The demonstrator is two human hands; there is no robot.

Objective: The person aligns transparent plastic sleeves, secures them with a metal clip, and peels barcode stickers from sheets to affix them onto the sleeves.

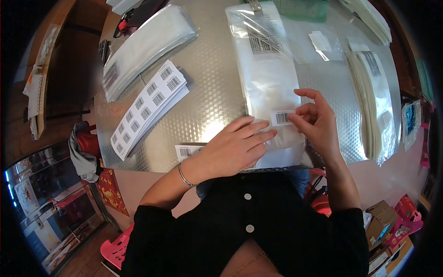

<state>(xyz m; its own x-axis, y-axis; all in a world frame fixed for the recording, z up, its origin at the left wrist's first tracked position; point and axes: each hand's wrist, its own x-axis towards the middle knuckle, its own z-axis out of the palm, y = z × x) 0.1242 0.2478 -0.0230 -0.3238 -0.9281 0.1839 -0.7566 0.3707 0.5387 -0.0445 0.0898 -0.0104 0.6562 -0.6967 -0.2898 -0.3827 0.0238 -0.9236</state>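
Note:
A stack of clear plastic bags [265,78] lies at the middle of the metal table, a metal clip at its far end. My right hand [316,120] pinches the right end of a small white barcode label [281,118] over the near part of the bags. My left hand [240,145] rests palm down at the stack's lower left, its fingers spread and pointing right. Partly under my left hand and wrist is a strip of barcode labels [185,151] at the table's near edge. A pile of barcode label sheets [147,108] lies to the left.
More bags lie at the back left [150,44] and in a thick stack on the right [369,101]. A green mesh basket [304,9] stands at the back. Small white papers [320,41] lie on a plastic bag right of the middle stack.

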